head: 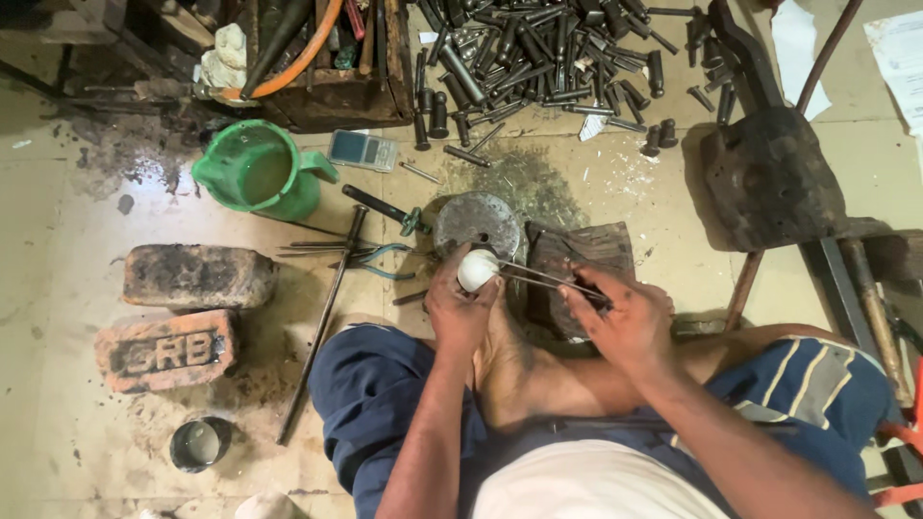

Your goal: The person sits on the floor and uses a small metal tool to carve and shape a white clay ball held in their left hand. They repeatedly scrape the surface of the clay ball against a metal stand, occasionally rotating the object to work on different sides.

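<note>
Head view shows you sitting cross-legged on the floor point(58, 288), with a dark block point(769, 178) at upper right, a pile of punches point(538, 58) above, two bricks point(183, 312) and a green jug point(260, 173) at left. A round metal disc point(478, 223) lies just ahead of your foot. Your left hand point(460, 309) curls its fingers around a white ball point(477, 269), pinching it above the foot. Your right hand point(625, 322) pinches thin rods point(543, 279) whose tips meet the ball. The ball looks smooth, hard and light, likely slippery, so grip it round its sides. Its underside is hidden by your fingers, and the rod ends in your right palm cannot be made out.
</note>
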